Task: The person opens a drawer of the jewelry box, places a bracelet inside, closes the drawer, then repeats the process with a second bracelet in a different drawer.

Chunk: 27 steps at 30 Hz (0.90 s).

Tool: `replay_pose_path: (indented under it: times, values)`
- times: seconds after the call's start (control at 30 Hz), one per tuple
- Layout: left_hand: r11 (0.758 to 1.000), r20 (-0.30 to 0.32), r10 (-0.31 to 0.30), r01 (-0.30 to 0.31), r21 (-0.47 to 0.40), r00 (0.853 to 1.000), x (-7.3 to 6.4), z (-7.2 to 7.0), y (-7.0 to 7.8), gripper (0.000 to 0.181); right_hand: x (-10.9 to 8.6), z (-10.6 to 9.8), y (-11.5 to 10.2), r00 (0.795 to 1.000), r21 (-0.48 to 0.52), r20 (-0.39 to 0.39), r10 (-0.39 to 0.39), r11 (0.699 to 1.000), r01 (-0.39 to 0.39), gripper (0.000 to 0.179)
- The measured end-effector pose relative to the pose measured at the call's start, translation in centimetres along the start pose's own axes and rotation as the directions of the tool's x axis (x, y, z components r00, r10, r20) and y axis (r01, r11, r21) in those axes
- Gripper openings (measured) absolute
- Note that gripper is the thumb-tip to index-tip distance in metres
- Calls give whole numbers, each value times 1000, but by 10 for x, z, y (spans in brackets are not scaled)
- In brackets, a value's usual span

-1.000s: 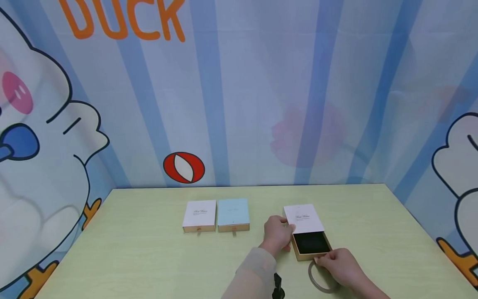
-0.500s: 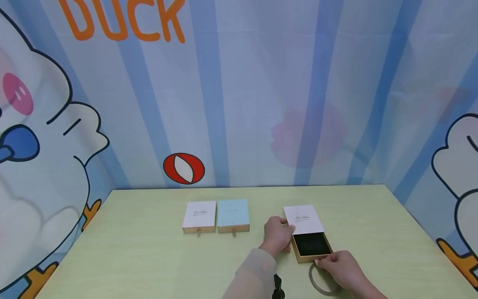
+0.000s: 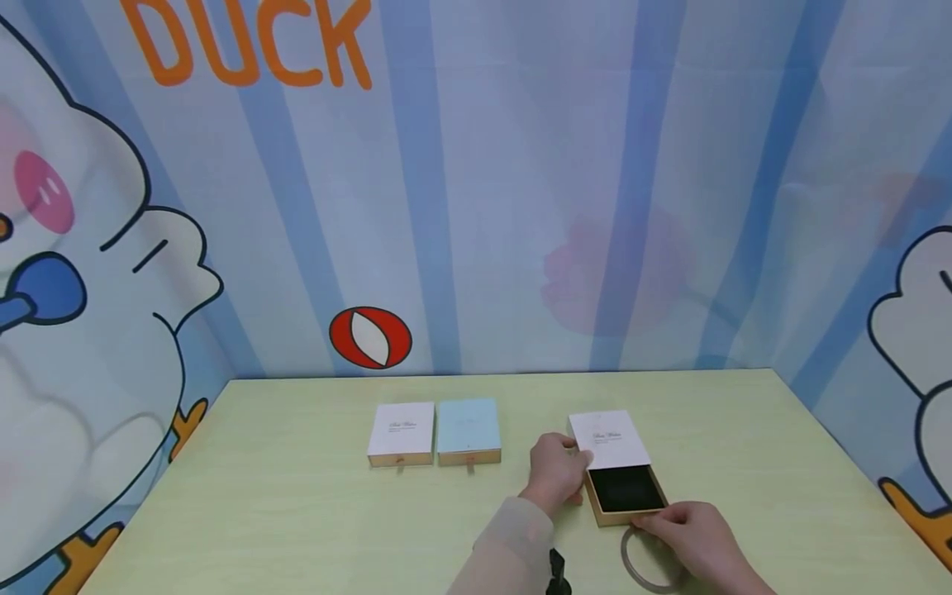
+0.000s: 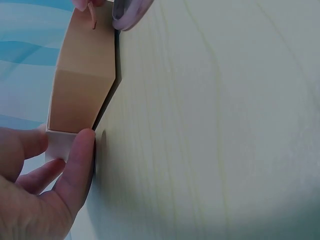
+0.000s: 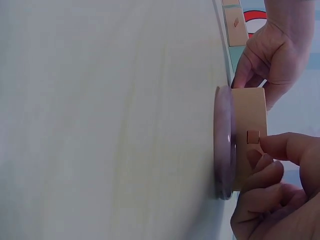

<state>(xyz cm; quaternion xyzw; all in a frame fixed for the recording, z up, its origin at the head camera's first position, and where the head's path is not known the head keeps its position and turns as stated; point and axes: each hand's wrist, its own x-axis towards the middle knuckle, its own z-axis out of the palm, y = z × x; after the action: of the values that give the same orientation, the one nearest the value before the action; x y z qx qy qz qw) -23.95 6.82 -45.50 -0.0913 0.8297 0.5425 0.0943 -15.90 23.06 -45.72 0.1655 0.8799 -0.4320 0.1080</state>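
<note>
A white drawer-style gift box (image 3: 610, 438) with small printed lettering stands on the table at right of centre. Its tan drawer (image 5: 248, 112) is partly pulled out, showing a black lining (image 3: 628, 489). My left hand (image 3: 556, 473) grips the white sleeve by its sides; in the left wrist view its thumb and fingers (image 4: 80, 155) straddle the sleeve's end. My right hand (image 3: 695, 537) is at the drawer front, thumb and finger pinching the small brown pull tab (image 5: 253, 136). A greyish bangle (image 5: 225, 145) lies on the table before the drawer, partly covered by the right hand.
Left of centre sit a shut white box (image 3: 402, 434) and a light blue box (image 3: 468, 430), side by side, tabs facing me. A small black object (image 3: 556, 570) shows beside the left sleeve. A cartoon-printed curtain (image 3: 506, 207) rises behind the table (image 3: 297, 496).
The head view has shifted slightly, so everything sits a little lower and further right. Hands, drawer and bangle keep the same places relative to each other.
</note>
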Motion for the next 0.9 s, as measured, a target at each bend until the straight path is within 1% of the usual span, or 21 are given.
replay_pose_path:
  times: [0.13, 0.23, 0.4, 0.57, 0.67, 0.77, 0.9]
  values:
    - [1000, -5, 18, -18, 6, 1000, 0, 0, -1, 31, -1, -3, 0, 1000, 2, -5, -24, 1000, 24, 23]
    - [1000, -4, 11, -11, 12, 1000, -1, -1, -1, 32, -1, -4, 3, 999, -10, -3, -41, 999, 41, 20]
    - [1000, -6, 0, 1, 5, 1000, -4, -1, 0, 31, 2, -6, 9, 1000, -27, 11, -22, 999, 22, 21]
    - [1000, -5, 2, -2, -6, 1000, -4, 0, 0, 30, 4, -8, 14, 999, -29, 38, 11, 1000, -10, 22]
    - [1000, -3, -1, 1, -10, 1000, -3, 0, 0, 30, 5, -9, 16, 998, -22, 46, 40, 999, -39, 19]
    - [1000, -5, -3, 3, -3, 1000, -1, 0, -1, 30, 7, -9, 17, 998, -20, 52, 42, 999, -41, 18]
    - [1000, -7, 0, 0, -3, 1000, -1, -1, 0, 29, 9, -9, 16, 998, -43, 52, 36, 998, -34, 17]
